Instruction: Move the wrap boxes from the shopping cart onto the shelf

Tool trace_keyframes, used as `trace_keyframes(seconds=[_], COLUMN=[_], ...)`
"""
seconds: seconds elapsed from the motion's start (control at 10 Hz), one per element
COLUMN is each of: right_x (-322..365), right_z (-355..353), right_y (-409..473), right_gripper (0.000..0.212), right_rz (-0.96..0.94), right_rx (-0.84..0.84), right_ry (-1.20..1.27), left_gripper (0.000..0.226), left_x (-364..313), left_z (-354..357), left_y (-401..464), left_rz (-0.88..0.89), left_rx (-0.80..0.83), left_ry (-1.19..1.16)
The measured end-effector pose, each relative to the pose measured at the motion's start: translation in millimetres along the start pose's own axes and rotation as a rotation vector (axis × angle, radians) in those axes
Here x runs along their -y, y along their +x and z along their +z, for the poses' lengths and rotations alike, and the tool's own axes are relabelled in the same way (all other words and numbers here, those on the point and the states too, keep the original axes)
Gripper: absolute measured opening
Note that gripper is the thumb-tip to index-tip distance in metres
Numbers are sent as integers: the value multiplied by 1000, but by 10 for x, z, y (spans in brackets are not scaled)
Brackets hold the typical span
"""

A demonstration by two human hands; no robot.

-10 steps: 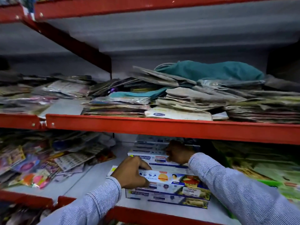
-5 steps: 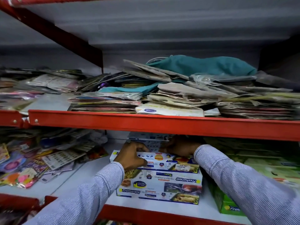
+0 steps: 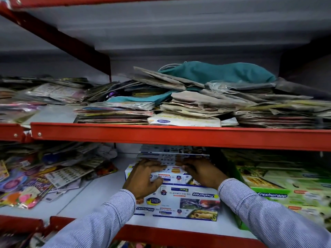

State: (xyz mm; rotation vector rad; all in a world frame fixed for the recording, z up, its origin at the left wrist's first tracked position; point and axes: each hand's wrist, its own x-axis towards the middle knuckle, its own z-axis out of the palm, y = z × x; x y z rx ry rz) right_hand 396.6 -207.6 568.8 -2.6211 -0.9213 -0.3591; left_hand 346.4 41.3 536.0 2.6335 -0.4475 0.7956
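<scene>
White and blue Freshwrapp wrap boxes (image 3: 179, 203) lie stacked on the lower shelf (image 3: 93, 199), front row near the red shelf lip. More of the same boxes (image 3: 172, 153) are piled behind, under the upper shelf beam. My left hand (image 3: 143, 178) rests on the left end of the top front box (image 3: 177, 177), fingers curled over its far edge. My right hand (image 3: 202, 171) presses on the right part of the same box. Both sleeves are striped. The shopping cart is not in view.
Green Freshwrapp boxes (image 3: 279, 192) fill the shelf to the right. Loose colourful packets (image 3: 35, 178) lie heaped at the left. A red beam (image 3: 179, 136) runs just above my hands, and the shelf over it holds piled flat packets and a teal cloth bag (image 3: 218, 72).
The top box slid further back on the stack with both hands on it. My hands moved closer together and deeper under the red beam. The view shifted down slightly.
</scene>
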Motion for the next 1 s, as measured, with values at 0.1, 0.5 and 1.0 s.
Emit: trace_keyframes(seconds=[0.1,0.5,1.0], right_x=[11,-8,241], right_z=[-13,118,69], right_y=[-32,-253,-390], right_gripper=[37,93,75], right_rz=[7,-81,-43], right_rx=[-19,-14,-55], right_ry=[3,-392,-404], left_gripper=[46,67,73], left_x=[4,135,-212], left_z=[46,114,98], left_y=[-10,-140,-208], left_rz=[21,158,188], left_rx=[-18,42,36], left_ry=[23,272,495])
